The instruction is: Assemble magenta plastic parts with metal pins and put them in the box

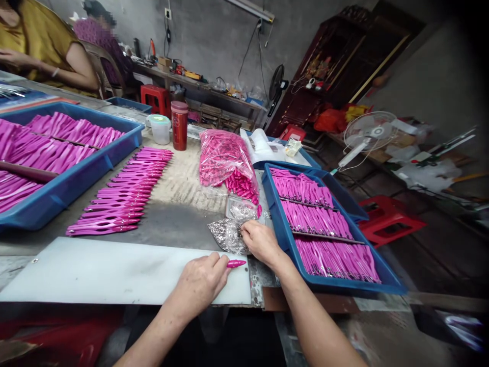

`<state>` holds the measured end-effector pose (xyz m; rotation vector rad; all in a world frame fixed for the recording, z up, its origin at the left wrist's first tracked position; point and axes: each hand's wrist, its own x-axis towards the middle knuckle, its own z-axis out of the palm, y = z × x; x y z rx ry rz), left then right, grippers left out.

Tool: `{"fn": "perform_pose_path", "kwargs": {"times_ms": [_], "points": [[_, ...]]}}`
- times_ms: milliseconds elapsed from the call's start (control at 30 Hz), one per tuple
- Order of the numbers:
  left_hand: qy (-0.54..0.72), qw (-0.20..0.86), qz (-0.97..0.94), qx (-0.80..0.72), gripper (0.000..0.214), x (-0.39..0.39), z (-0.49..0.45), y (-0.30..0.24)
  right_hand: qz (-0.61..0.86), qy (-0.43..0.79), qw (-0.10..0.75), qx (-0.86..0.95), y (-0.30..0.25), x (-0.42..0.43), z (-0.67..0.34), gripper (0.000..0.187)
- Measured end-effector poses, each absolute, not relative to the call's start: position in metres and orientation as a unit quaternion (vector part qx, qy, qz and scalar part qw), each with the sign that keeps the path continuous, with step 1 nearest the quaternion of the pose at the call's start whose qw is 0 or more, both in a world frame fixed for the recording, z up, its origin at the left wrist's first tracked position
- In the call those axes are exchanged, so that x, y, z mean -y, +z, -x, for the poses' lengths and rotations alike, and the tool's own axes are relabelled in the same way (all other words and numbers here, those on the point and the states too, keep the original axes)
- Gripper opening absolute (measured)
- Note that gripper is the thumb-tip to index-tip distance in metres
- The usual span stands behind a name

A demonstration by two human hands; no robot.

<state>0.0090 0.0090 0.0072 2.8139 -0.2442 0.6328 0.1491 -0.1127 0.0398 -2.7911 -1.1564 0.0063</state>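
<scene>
Over the right part of the white board (114,270), my left hand (202,283) is closed around a small pink pointed plastic piece (236,263), whose tip sticks out past the fingers. My right hand (262,242) has its fingers pinched at a clear plastic bag of small shiny metal parts (225,235); what lies between the fingertips is hidden. Just behind that bag, a larger clear bag of pink plastic pieces (225,155) spills some of its contents. A slanting row of pink slotted handles (118,196) lies on the table to the left.
Blue trays of pink handles stand at left (114,162) and right (317,279). A red tumbler (179,127) and a lidded plastic tub (159,130) stand at the back. Another person (49,46) sits far left. A white fan (369,132) is on the right.
</scene>
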Motion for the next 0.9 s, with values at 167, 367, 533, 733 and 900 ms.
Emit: {"fn": "perform_pose_path", "kwargs": {"times_ms": [167, 367, 533, 733, 900], "points": [[0.208, 0.128, -0.967, 0.075, 0.013, -0.009, -0.009, 0.007, 0.913, 0.004, 0.107, 0.393, 0.044, 0.117, -0.149, 0.018], [0.210, 0.127, -0.967, 0.066, 0.015, -0.008, -0.009, 0.005, 0.880, 0.044, 0.275, 0.385, 0.055, 0.125, -0.141, 0.017], [0.231, 0.120, -0.962, 0.077, 0.014, -0.008, -0.009, 0.006, 0.848, 0.122, 0.358, 0.371, 0.059, 0.133, -0.127, 0.017], [0.237, 0.097, -0.963, 0.081, 0.013, -0.007, -0.010, 0.006, 0.837, 0.172, 0.327, 0.403, 0.063, 0.136, -0.106, 0.018], [0.223, 0.098, -0.966, 0.081, 0.015, -0.005, -0.010, 0.007, 0.848, 0.167, 0.278, 0.419, 0.062, 0.133, -0.100, 0.018]]}}
